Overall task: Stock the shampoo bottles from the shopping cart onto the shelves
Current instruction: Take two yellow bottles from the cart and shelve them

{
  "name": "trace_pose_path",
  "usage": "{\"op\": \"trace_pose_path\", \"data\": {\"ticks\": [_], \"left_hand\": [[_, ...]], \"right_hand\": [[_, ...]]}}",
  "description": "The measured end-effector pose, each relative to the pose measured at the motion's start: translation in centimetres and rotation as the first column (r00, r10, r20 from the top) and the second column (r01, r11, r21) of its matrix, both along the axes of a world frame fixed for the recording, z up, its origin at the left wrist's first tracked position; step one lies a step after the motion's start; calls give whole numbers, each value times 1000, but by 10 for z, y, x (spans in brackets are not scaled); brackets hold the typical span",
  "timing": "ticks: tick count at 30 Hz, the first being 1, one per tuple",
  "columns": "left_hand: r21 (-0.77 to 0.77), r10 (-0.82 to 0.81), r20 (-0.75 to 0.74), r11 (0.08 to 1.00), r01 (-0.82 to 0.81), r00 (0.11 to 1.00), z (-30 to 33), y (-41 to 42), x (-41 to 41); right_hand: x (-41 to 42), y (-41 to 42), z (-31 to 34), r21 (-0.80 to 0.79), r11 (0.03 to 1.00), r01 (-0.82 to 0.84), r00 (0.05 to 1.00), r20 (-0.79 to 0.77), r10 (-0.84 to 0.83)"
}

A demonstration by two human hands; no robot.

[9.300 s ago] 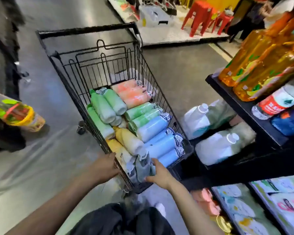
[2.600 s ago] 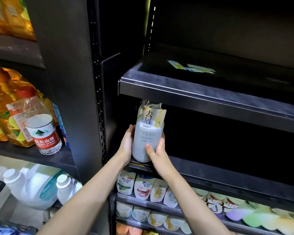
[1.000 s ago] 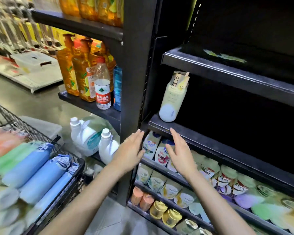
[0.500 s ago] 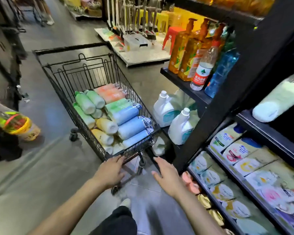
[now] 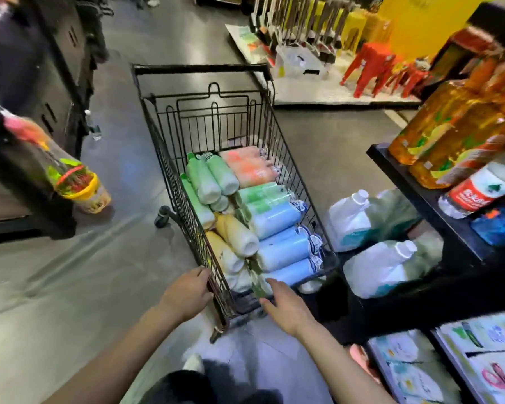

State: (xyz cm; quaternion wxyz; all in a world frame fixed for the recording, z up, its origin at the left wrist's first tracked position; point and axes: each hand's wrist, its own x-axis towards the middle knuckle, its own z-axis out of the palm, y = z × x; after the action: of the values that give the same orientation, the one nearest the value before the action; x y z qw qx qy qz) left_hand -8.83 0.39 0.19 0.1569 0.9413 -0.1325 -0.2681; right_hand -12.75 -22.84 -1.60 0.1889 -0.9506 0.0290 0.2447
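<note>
Shop aisle, grey floor (image 5: 70,287), black shelves (image 5: 438,199) on the right w/ orange bottles (image 5: 449,132) and a water bottle (image 5: 478,191); white jugs (image 5: 373,266) on the low shelf. Shopping cart (image 5: 204,91) stands centre, shampoo bottles lying inside: green (image 5: 204,182), orange-pink (image 5: 251,167), yellow (image 5: 236,234), blue (image 5: 283,252). Left hand (image 5: 187,293) at the cart's near left corner, fingers curled on the wire rim, grip closed on it. Right hand (image 5: 286,307) over the near end, fingers extended, loose, grip holding nothing, tips just beside the nearest bottles.
</note>
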Motion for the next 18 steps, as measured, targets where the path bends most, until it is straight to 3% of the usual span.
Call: {"op": "trace_pose_path", "data": {"ticks": [8, 12, 18], "left_hand": [[-14, 99, 7, 995, -99, 995, -5, -2, 40], [-20, 208, -52, 978, -209, 977, -6, -7, 42], [-94, 394, -90, 911, -402, 915, -11, -17, 41]], "right_hand": [[114, 31, -27, 10, 1000, 5, 1000, 25, -5], [158, 41, -54, -53, 997, 62, 998, 19, -62], [168, 50, -87, -255, 967, -3, 997, 68, 21]]}}
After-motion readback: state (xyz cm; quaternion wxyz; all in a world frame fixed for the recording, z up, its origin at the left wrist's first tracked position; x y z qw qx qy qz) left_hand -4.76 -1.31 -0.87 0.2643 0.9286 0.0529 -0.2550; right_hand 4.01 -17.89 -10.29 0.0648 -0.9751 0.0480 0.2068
